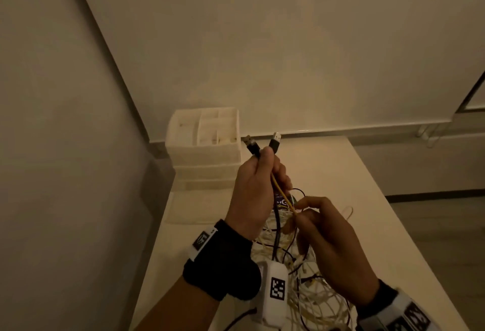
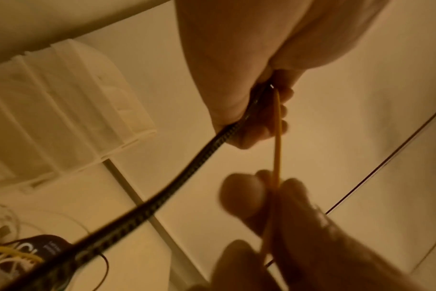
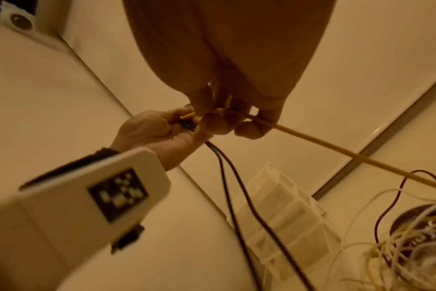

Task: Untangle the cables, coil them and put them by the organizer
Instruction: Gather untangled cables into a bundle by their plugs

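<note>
My left hand [image 1: 258, 173] is raised above the table and grips two cable ends, with two black USB plugs [image 1: 274, 142] sticking up out of the fist. A black braided cable [image 2: 147, 206] and a thin yellow cable [image 1: 283, 196] run down from that fist. My right hand [image 1: 309, 212] pinches the yellow cable [image 2: 276, 157] just below the left hand, and the cable is taut between them. A tangle of white, yellow and black cables [image 1: 301, 278] lies on the table under both hands. The white organizer [image 1: 207, 141] stands at the table's far left corner.
The white table [image 1: 367, 199] runs to the wall at the back, with its right edge dropping to the floor. A flat white tray [image 1: 189, 207] lies in front of the organizer. A dark round object [image 3: 411, 222] sits under the cable tangle.
</note>
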Tool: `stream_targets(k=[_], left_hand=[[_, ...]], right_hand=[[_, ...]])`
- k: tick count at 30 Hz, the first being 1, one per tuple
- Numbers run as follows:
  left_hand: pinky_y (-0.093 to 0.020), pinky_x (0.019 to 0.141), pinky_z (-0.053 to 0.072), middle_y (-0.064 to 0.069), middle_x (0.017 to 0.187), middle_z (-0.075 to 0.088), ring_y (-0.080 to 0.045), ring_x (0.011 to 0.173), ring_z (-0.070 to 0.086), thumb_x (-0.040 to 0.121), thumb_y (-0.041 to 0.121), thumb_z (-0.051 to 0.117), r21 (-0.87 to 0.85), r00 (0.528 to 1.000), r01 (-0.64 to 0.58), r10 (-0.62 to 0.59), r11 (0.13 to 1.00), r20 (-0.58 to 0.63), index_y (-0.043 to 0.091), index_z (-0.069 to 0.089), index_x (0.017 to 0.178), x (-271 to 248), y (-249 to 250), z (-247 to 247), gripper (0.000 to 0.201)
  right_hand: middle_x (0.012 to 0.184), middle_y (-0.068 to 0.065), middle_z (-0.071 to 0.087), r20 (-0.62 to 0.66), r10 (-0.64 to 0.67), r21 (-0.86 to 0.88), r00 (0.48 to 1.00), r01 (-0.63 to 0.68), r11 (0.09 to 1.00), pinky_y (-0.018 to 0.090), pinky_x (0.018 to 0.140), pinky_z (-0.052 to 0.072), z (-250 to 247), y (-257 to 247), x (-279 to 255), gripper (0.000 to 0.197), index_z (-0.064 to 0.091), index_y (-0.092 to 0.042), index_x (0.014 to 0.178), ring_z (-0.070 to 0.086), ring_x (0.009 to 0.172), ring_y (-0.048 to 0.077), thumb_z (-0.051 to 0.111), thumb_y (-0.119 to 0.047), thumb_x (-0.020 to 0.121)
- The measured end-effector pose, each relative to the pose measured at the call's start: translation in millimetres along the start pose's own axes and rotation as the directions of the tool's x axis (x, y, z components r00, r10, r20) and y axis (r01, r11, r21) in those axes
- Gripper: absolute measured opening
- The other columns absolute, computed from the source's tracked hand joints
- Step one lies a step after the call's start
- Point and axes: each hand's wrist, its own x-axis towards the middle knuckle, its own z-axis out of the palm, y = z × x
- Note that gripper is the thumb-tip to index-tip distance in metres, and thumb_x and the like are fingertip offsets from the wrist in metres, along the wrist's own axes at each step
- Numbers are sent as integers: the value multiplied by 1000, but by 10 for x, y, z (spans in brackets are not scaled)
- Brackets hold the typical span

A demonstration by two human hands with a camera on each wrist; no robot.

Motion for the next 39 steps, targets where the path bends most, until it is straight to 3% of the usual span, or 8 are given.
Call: stream_targets(k=[4, 11, 15, 19, 24, 31, 35, 39], left_hand=[[-25, 42, 22, 4, 56, 30, -12, 45, 25, 96, 41, 36, -56, 989, -76, 82, 996, 123, 14, 38, 72, -97, 252, -24, 36], [-17, 38, 22, 9, 54, 28, -4, 40, 21, 103, 33, 29, -74, 949, -314, 314, 947, -9, 16, 40, 70, -49, 605, -396, 39], [-24, 43, 25, 12, 52, 34, -7, 43, 27, 95, 43, 41, 257, 973, -229, 229, 939, 30, 17, 45, 70, -229, 447, -388, 36], [-11, 49, 32, 12, 51, 35, -2, 43, 38, 85, 34, 69, 666, 981, -191, 111, 722, 160, 23, 63, 89, -297, 171, -198, 13], [-8, 50, 32, 12, 54, 35, -1, 48, 43, 91, 27, 64, 713, 962, -238, 261, 660, 81, 27, 63, 122, -132, 116, 62, 31], [-16, 53, 38, 4, 67, 63, -9, 64, 56, 94, 27, 59, 746, 932, -312, 340, 589, 121, 13, 69, 96, 32, 13, 135, 17], [-7, 51, 34, 19, 60, 54, 4, 56, 54, 94, 23, 58, 706, 876, -362, 480, 608, 36, 16, 65, 84, -9, 121, 218, 14], [-5, 52, 35, 21, 60, 52, 11, 56, 53, 95, 29, 55, 686, 821, -341, 559, 643, -116, 24, 59, 78, -6, 276, 75, 19]], right_hand=[[70, 3, 59, 139, 5, -171, 990, 19, 985, 38, 61, 47, 78, 415, -52, 32, 57, -22, 83, 54, 61, 18, 39, -43, 100], [59, -9, 46, 58, 164, -306, 985, -139, 942, 28, 59, 38, -310, 1266, 42, 61, 50, -21, 68, 41, 57, 2, 34, -79, 81], [56, -3, 44, -113, 103, -249, 988, -129, 960, 34, 59, 37, -458, 1091, 407, 50, 55, -8, 65, 41, 55, 8, 50, -54, 83], [56, 3, 50, -105, 17, -166, 994, -34, 986, 34, 59, 37, -488, 499, 722, 31, 59, -9, 60, 44, 56, 13, 60, -27, 85], [58, -6, 53, 105, -58, -135, 993, 72, 988, 21, 59, 39, -524, -194, 875, 27, 57, -12, 62, 46, 59, 10, 55, -26, 85], [66, -1, 54, 145, -38, -86, 989, 51, 995, 24, 62, 41, -558, -206, 687, 28, 62, -13, 79, 48, 63, 13, 44, -30, 93], [71, 5, 54, 170, -19, -38, 985, 26, 999, 25, 67, 44, -322, 206, 505, 33, 54, -4, 82, 51, 66, 17, 39, -29, 98], [70, -4, 54, 153, 28, -165, 988, -2, 986, 26, 67, 42, -251, 724, 427, 30, 54, -13, 81, 50, 67, 12, 37, -31, 99]])
